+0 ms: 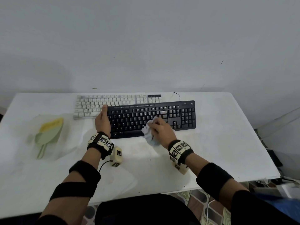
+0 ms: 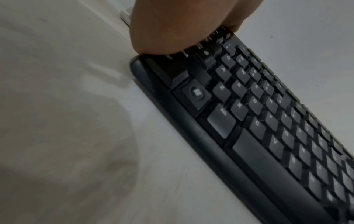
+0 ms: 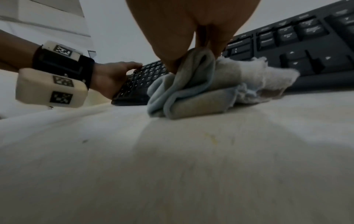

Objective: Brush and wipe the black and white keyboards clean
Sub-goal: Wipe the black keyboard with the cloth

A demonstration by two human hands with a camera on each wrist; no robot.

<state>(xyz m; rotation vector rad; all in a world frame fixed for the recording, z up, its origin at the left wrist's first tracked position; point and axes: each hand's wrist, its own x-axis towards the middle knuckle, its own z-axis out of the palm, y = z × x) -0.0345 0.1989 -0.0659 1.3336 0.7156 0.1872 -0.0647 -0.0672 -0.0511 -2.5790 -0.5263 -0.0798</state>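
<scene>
A black keyboard [image 1: 178, 114] [image 2: 249, 151] [image 3: 306, 50] lies on the white table [image 1: 146, 168], and its back left corner overlaps a white keyboard [image 1: 97, 103] behind it. My left hand [image 1: 103, 118] [image 2: 182, 25] [image 3: 113, 75] grips the black keyboard's left end, thumb pointing towards the wall. My right hand [image 1: 159, 129] [image 3: 187, 22] clutches a crumpled pale blue cloth [image 1: 150, 133] [image 3: 201, 91]. The cloth sits on the keyboard's front middle, and part of it hangs over the front edge onto the table.
A green and yellow brush with a dustpan [image 1: 48, 133] lies in a clear plastic bag at the table's left. The black keyboard's cable [image 1: 177, 95] runs back to the wall. Cables and boxes [image 1: 276, 184] crowd the floor beyond the table's right edge.
</scene>
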